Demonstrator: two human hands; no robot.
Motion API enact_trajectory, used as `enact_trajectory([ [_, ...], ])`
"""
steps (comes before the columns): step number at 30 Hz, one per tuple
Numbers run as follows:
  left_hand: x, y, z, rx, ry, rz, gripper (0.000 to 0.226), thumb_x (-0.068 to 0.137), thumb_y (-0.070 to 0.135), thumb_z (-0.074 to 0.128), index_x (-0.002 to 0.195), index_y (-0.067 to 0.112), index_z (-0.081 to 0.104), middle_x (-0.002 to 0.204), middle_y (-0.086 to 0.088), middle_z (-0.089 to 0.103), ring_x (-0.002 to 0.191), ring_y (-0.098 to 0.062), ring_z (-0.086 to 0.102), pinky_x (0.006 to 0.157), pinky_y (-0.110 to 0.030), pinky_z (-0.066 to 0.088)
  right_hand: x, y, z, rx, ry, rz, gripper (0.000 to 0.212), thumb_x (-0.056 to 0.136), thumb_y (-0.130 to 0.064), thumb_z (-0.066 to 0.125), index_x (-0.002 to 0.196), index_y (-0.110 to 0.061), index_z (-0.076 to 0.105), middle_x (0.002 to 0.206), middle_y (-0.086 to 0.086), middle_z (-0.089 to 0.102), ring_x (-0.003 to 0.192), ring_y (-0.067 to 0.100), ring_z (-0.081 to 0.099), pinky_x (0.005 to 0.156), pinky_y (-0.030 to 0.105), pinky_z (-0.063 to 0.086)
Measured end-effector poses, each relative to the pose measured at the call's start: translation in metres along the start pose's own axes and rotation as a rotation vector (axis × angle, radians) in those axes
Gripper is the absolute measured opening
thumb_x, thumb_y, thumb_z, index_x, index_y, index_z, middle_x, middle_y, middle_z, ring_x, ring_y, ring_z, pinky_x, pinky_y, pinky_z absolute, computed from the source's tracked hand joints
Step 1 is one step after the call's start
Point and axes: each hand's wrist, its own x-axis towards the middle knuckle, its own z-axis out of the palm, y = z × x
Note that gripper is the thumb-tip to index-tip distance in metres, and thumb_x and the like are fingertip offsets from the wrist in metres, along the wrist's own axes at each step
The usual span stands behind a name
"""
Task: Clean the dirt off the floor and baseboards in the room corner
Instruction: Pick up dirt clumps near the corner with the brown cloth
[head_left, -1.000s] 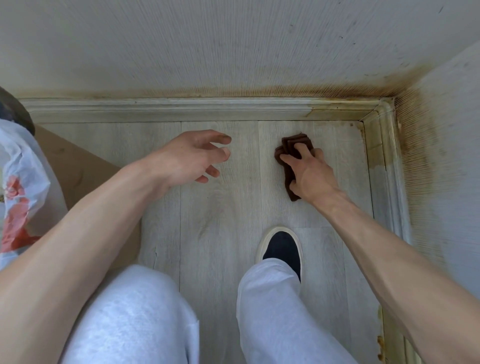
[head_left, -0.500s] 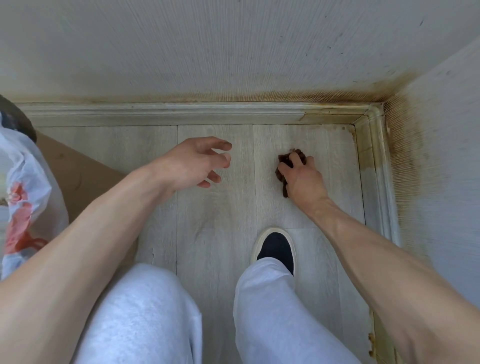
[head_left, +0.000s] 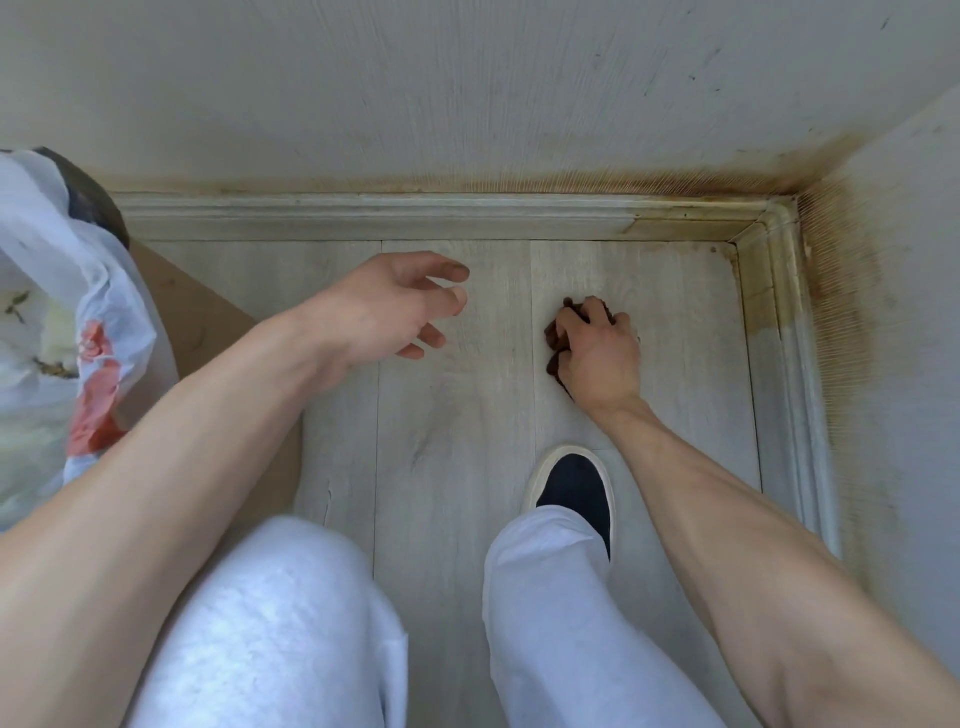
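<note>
Now one brown cloth (head_left: 555, 339) — bunched under right hand (head_left: 600, 358).

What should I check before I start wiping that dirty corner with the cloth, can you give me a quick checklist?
1. Cloth in hand: ok. The right hand grips the brown cloth, bunched under the fingers.
2. Cloth clean enough to lift dirt: cannot tell; most of it is hidden by the grip.
3. Dirt located: ok. Yellow-brown grime sits on the baseboards at the corner and on the wall above them.
4. Path to the corner: ok. Bare floor lies between cloth and corner.
5. Left hand free: ok, open and holding nothing.
6. Shoe out of the way: ok, behind the cloth.
</note>
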Motion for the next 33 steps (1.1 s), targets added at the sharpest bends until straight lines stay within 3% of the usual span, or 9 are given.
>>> enact_trajectory([
  [4,-0.008,-0.004,-0.004,-0.008,0.011,0.04,0.029,0.103,0.03,0.06,0.132,0.031,0.064,0.12,0.005,0.07,0.087,-0.012,0.068,0.075,-0.023,0.054,0.0,0.003,-0.005,0.371,0.196,0.209,0.019,0.08,-0.003,0.069,0.096,-0.015,0.066,0.108,0.004,0.062,0.088,0.023,0.057,0.07,0.03,0.042],
  [9,-0.025,0.001,-0.005,-0.114,0.1,0.117,0.031,0.103,0.024,0.059,0.133,0.027,0.063,0.113,0.006,0.067,0.084,-0.011,0.065,0.073,-0.022,0.054,-0.018,-0.014,-0.045,1.289,0.328,0.641,0.032,0.083,0.008,0.065,0.078,-0.024,0.062,0.084,-0.004,0.064,0.08,0.013,0.06,0.075,0.03,0.052],
  [14,-0.068,0.025,-0.024,-0.441,0.245,0.322,0.027,0.097,0.018,0.063,0.122,0.028,0.067,0.121,-0.007,0.071,0.081,-0.013,0.066,0.075,-0.027,0.055,-0.042,-0.044,-0.134,1.757,0.15,0.566,0.023,0.098,0.002,0.057,0.092,-0.019,0.061,0.093,0.006,0.067,0.085,0.019,0.064,0.082,0.035,0.054],
  [16,-0.093,0.027,-0.04,-0.493,0.304,0.412,0.026,0.093,0.019,0.064,0.114,0.033,0.069,0.117,-0.005,0.072,0.082,-0.012,0.069,0.077,-0.03,0.057,-0.043,-0.068,-0.176,1.792,0.032,0.453,0.018,0.09,-0.005,0.067,0.101,-0.018,0.062,0.095,0.008,0.068,0.086,0.019,0.067,0.082,0.032,0.056],
  [19,-0.133,0.019,-0.068,-0.508,0.421,0.473,0.028,0.102,0.006,0.059,0.113,0.03,0.069,0.112,0.0,0.074,0.083,-0.01,0.07,0.075,-0.025,0.058,-0.036,-0.118,-0.237,1.784,-0.292,0.278,0.08,0.049,-0.03,0.099,0.119,-0.015,0.061,0.104,0.009,0.069,0.092,0.019,0.068,0.088,0.033,0.056],
  [21,-0.156,0.008,-0.083,-0.504,0.524,0.467,0.029,0.102,0.002,0.056,0.111,0.025,0.07,0.105,0.006,0.075,0.082,-0.013,0.071,0.064,-0.021,0.057,-0.03,-0.157,-0.268,1.78,-0.436,0.159,0.084,0.041,-0.031,0.104,0.116,-0.02,0.067,0.106,0.008,0.068,0.093,0.019,0.067,0.09,0.033,0.055],
  [25,-0.203,-0.017,-0.108,-0.473,0.753,0.487,0.029,0.1,0.003,0.058,0.113,0.026,0.072,0.106,0.013,0.075,0.094,-0.021,0.072,0.085,-0.04,0.06,-0.031,-0.251,-0.312,1.617,-0.628,0.003,0.025,0.087,-0.003,0.067,0.107,-0.019,0.064,0.102,0.013,0.064,0.078,0.019,0.066,0.071,0.031,0.058],
  [28,-0.234,-0.033,-0.118,-0.402,0.918,0.499,0.033,0.099,0.007,0.06,0.116,0.033,0.071,0.113,0.021,0.072,0.107,-0.002,0.066,0.092,-0.023,0.053,-0.036,-0.31,-0.32,1.451,-0.764,-0.11,0.028,0.09,-0.004,0.062,0.114,-0.017,0.065,0.103,0.014,0.066,0.08,0.021,0.064,0.076,0.034,0.052],
  [33,-0.263,-0.064,-0.127,-0.412,1.071,0.511,0.032,0.096,0.009,0.066,0.12,0.031,0.069,0.123,0.02,0.062,0.116,-0.002,0.06,0.09,-0.025,0.053,-0.06,-0.389,-0.306,1.305,-0.879,-0.032,0.045,0.093,-0.018,0.06,0.135,-0.002,0.06,0.13,0.025,0.065,0.119,0.041,0.063,0.108,0.051,0.048],
])
